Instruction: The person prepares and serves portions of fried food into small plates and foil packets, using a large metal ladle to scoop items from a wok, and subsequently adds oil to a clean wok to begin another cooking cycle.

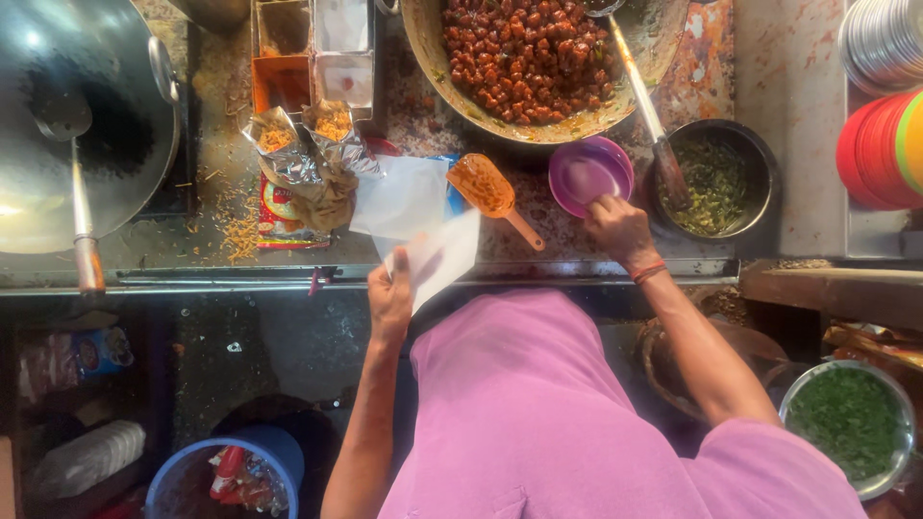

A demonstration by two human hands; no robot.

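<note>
White paper sheet (437,258) held tilted; purple bowl (588,173) upright, empty.

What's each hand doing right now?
Left hand: closed on a white paper.
Right hand: at the purple bowl; grip unclear.

Two opened foil packets (306,144) on the table, silver, holding orange-yellow snack bits. Beneath them a flat printed packet (277,217), red, yellow and white. Lower left, under the table, a blue-and-red wrapper (96,352), blurred.
</note>
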